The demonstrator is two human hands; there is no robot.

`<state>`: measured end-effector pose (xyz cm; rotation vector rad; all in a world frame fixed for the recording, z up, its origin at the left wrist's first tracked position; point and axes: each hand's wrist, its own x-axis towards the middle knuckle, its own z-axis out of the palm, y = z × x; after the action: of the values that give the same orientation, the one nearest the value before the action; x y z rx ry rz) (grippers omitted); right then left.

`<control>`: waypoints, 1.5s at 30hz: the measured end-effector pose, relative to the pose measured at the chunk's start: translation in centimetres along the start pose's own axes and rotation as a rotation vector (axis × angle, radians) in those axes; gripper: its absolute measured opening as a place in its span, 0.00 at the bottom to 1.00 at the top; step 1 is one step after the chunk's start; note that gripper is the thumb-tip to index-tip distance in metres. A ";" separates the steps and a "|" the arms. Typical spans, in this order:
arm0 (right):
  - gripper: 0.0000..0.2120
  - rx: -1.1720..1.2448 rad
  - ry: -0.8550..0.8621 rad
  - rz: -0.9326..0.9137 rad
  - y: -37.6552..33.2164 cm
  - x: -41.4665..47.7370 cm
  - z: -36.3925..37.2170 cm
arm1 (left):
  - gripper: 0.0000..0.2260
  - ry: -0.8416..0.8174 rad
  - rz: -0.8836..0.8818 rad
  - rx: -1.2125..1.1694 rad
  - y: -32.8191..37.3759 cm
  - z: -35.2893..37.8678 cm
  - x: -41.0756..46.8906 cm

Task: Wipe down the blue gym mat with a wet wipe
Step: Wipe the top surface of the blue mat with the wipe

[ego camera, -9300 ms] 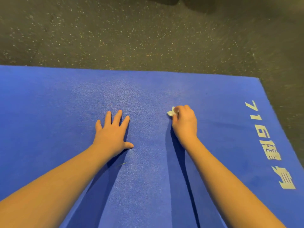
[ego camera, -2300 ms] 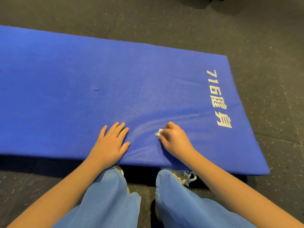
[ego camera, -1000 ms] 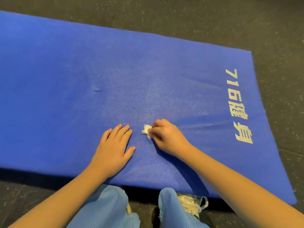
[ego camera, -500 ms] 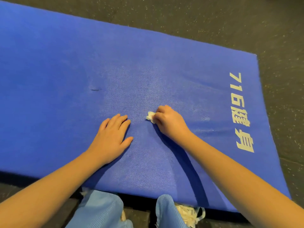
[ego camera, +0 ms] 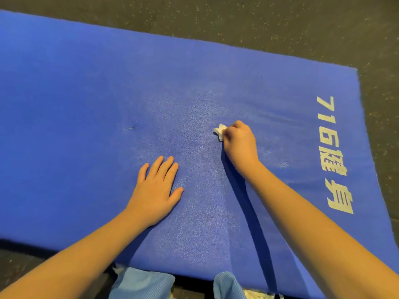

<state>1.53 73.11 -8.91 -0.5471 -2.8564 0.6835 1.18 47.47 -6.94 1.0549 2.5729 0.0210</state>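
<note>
Dark speckled rubber floor (ego camera: 259, 22) on the far, right and near sides. Blue gym mat (ego camera: 86, 83) lies flat on it, left end cut off by the frame. Both forearms cross the near mat edge. Light blue trouser knees (ego camera: 140, 283) just beyond that edge, partly cut off.

White lettering (ego camera: 332, 152) along the right end; "716" legible. Left hand (ego camera: 155, 190) flat on mat, fingers straight. Right hand (ego camera: 239, 145), farther and to the right, fingers curled, pinching crumpled white wet wipe (ego camera: 220, 131) against mat; most of the wipe hidden under fingers. Small dark mark (ego camera: 130, 127) at left, too small to identify.
</note>
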 end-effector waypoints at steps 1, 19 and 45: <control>0.05 0.043 -0.019 -0.047 -0.9 -0.3 0.3 | 0.29 -0.001 0.010 -0.009 -0.3 -0.1 0.4; 0.09 -0.052 -0.127 -0.256 0.5 2.4 0.1 | 0.28 0.014 -0.015 0.077 -0.6 -0.6 4.1; 0.16 -0.053 0.099 0.007 2.8 5.4 -1.2 | 0.29 0.003 0.112 0.104 -2.0 -2.5 11.0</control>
<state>-2.29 78.00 -8.86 -0.5816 -2.7882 0.5662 -8.24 53.87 -8.44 1.2365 2.5382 -0.0842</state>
